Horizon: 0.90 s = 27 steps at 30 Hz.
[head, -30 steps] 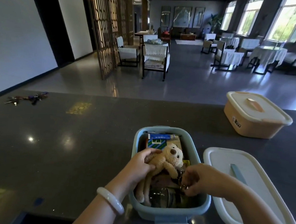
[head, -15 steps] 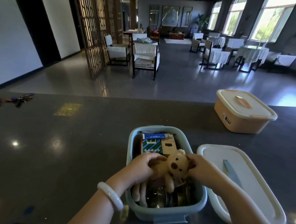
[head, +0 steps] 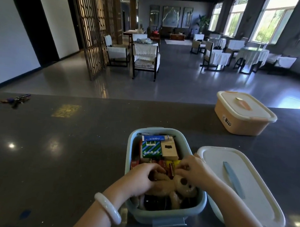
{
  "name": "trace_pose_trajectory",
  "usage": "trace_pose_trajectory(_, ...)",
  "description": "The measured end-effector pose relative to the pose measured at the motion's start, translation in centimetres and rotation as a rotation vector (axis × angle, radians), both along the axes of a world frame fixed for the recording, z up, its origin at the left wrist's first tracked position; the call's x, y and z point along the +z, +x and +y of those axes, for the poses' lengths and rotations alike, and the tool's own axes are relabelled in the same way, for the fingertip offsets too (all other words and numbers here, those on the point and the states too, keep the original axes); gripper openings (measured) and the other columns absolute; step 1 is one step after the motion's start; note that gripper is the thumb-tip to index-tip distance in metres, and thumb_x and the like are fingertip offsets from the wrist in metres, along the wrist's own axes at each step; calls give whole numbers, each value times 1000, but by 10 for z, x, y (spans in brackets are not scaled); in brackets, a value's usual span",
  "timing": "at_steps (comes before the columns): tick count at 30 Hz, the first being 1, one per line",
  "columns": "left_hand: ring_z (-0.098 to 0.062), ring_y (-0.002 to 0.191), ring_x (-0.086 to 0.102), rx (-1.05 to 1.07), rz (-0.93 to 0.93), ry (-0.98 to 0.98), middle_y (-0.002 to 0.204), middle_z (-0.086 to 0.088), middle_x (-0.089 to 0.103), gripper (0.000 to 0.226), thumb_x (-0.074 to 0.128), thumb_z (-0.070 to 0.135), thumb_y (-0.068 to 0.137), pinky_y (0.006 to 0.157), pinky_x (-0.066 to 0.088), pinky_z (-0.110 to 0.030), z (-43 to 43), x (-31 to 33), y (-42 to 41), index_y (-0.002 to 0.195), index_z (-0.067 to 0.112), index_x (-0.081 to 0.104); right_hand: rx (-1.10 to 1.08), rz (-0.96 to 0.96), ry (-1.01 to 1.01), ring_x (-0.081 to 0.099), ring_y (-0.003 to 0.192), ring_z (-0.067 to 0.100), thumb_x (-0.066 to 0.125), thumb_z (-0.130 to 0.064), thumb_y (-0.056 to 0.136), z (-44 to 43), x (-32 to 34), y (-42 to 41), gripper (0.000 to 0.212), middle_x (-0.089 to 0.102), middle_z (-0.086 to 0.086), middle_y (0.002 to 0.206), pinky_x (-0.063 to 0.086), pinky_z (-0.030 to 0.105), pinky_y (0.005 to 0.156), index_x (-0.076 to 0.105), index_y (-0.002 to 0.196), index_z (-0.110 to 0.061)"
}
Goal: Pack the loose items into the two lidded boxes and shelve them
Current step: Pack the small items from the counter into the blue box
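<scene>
An open blue box (head: 164,217) stands on the dark counter in front of me. A tan teddy bear (head: 185,186) lies in its near half, face up. My left hand (head: 141,177) grips the bear's body from the left. My right hand (head: 193,167) presses on the bear's head side, fingers bent over it. Small cartons (head: 151,147) and red and yellow packets fill the far half. The box's white lid (head: 256,198) lies flat to the right. A peach box (head: 242,115) with its lid on stands at the far right.
A bunch of keys (head: 9,101) lies at the counter's far left. The counter's far edge (head: 111,99) drops to a hall with chairs and tables. A white bangle (head: 107,207) is on my left wrist.
Both hands have pushed the bear lower and toward me inside the blue box. The cartons and packets behind it now show more.
</scene>
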State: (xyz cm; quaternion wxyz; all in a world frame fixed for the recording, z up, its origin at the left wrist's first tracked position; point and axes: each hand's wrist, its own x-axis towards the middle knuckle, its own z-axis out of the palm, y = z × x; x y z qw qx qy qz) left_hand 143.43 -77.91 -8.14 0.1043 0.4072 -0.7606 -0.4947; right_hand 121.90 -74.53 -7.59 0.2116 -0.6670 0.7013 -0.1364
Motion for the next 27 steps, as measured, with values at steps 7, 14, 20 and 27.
trace_pose_trajectory(7,4,105,58,17,-47,-21,111,19,65,29,71,33,86,96,50,-27,2,-5,1,112,43,63,40,-105,-135,44,99,4,70,-48,80,8,-1,-1,15,56,-22,89,41,27,87,58,72,-51)
trace_pose_trajectory(14,4,108,57,-7,-55,-100,115,20,64,34,70,34,88,98,48,-26,1,-3,0,119,43,61,135,-45,-108,28,100,-6,70,-49,79,16,-7,-2,9,50,-28,90,24,22,86,62,82,-49)
trace_pose_trajectory(20,11,107,53,-68,-83,-345,113,23,60,38,74,27,85,93,46,-19,5,-4,19,114,43,56,180,97,-13,26,98,4,65,-43,87,9,6,2,18,40,-24,92,26,24,92,66,104,-43)
trace_pose_trajectory(27,1,95,50,-86,-232,-528,92,23,52,29,76,34,77,78,36,-12,10,-22,27,100,42,60,316,70,-119,31,101,-1,65,-35,88,-2,-8,21,23,53,-25,101,25,19,95,65,107,-46)
